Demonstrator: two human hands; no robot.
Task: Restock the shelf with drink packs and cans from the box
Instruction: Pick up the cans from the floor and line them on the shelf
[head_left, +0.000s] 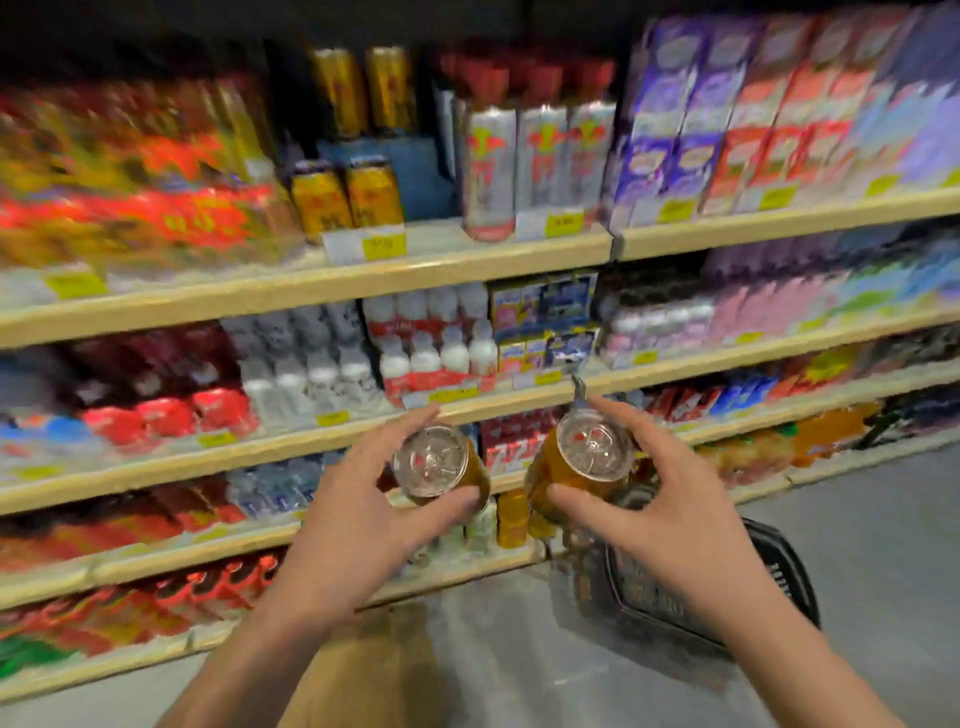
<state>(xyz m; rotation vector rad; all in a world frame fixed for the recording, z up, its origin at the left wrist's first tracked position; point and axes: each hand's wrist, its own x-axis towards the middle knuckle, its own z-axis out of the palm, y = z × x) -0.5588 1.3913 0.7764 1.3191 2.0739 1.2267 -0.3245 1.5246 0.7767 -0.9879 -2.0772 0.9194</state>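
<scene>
Frame blurred by motion; labels unreadable.

Far left: tiered beige-edged store shelves packed with red and orange multipacks. On the top visible shelf, left of centre, short gold cans stand at the front edge with taller gold ones behind and a gap beside them. Probably the slot for the held cans, since the colour matches, though that is a judgement.

Left hand: clamped on a gold aluminium can with a silver pull-tab lid. Thumb under the near side, fingers wrapped over the far side, lid facing the camera. Grip sits on the can body, leaving the base free to set down.

Right hand: clamped the same way on a second gold can with a silver lid. The two cans are side by side but apart, both in the air in front of the lower shelves, touching no shelf. One can per hand suggests a paired placement.

Centre and right of shelving: tall silver-and-red cans, white bottles with red bands, purple and pink cartons at upper right.

Lower right: black plastic basket on the grey floor near the shelf foot. Below the forearms a tan shape, possibly the box; cannot tell for certain.

Judged step: carrying cans up to the shelf; not yet placed.
</scene>
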